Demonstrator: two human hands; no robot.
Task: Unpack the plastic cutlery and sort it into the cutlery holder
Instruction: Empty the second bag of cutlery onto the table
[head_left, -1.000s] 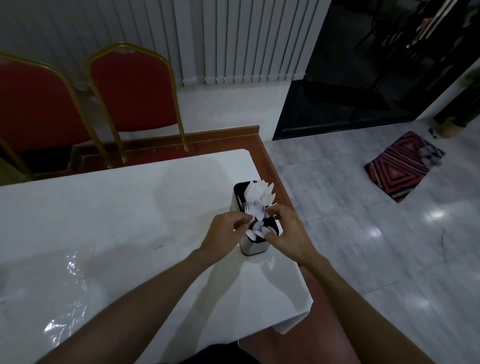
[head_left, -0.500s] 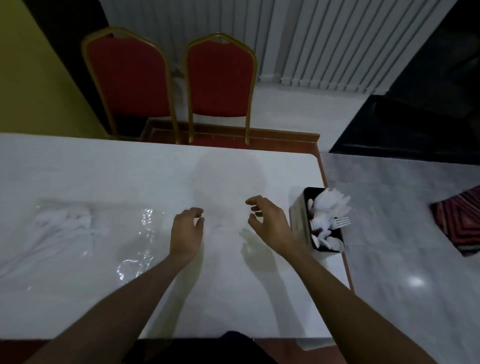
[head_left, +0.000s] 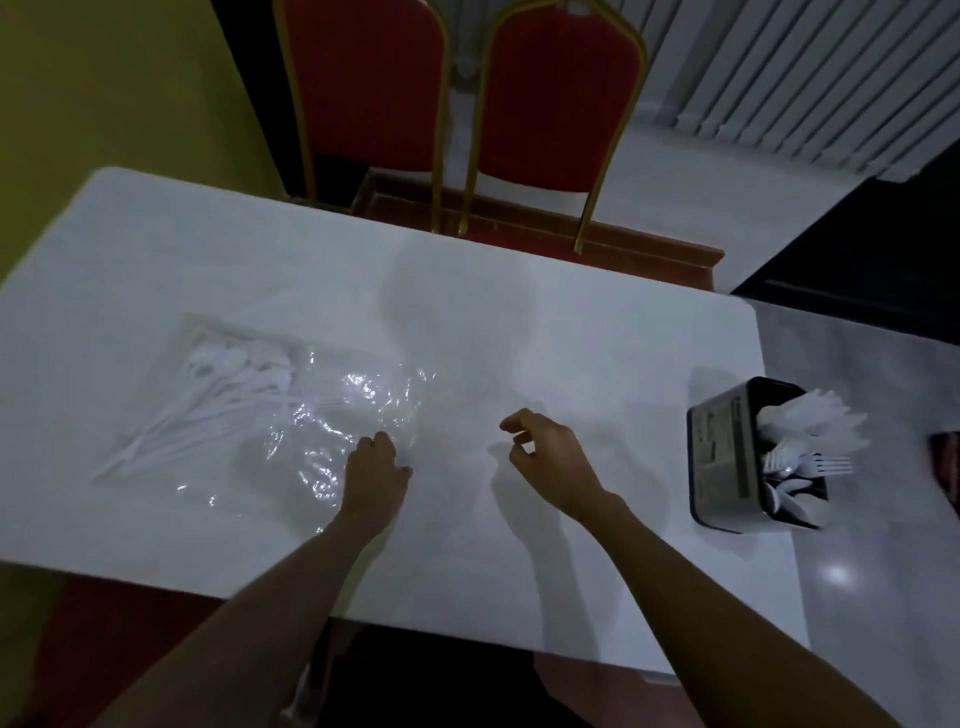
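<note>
White tabletop (head_left: 519, 322) fills the view, with two red chairs (head_left: 457, 88) tucked in at its far edge and a yellow wall (head_left: 104, 78) at the left. A second ago both hands were busy at the holder (head_left: 727, 457), settling white cutlery into it; since then the view has been swung leftward and the hands have been drawn away from the holder and back toward the bag (head_left: 291, 410). The holder is now left standing near the table's right end, well apart from either hand, with forks (head_left: 826, 462), spoon bowls and other white pieces seen sticking out of its compartments; which kind sits in which compartment cannot be made out clearly.

The left hand (head_left: 376, 475) is laid at the near right edge of the clear bag, fingers curled down onto the crinkled film; whether the film is actually pinched cannot be told. The right hand (head_left: 550, 457) is held empty just above the table, fingers loosely bent and apart, nothing gripped. The two hands are kept apart from each other.

More cutlery (head_left: 218, 395) is seen lying inside the bag, bunched toward its left end, spoons among it. The change is judged to mean that one batch has been delivered and another fetch is being begun, so the task is only partly done, with a fair pile left to be unpacked and sorted.
</note>
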